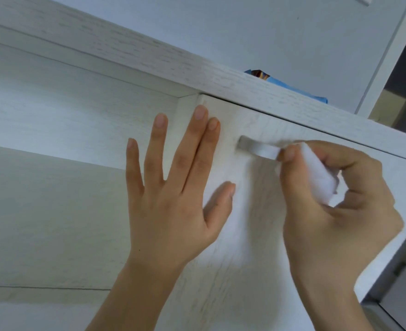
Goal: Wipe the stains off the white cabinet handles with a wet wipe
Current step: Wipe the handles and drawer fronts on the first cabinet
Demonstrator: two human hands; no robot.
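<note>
Two hands are seen: the left hand [173, 187] is spread flat against the cabinet door [249, 235], while a wet wipe [321, 173] is pinched by the curled right hand [335, 211] against the handle [257, 149].

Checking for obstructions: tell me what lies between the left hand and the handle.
In the head view, only bare white door panel separates the left hand from the handle; nothing else lies there.

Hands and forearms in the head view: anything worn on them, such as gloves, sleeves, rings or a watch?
Nothing worn shows. The left hand and right hand are bare, with no gloves and no rings on the fingers in view. Both forearms are uncovered down to the bottom edge of the picture, with no sleeve, watch or bracelet. The fingernails are short and unpainted.
</note>
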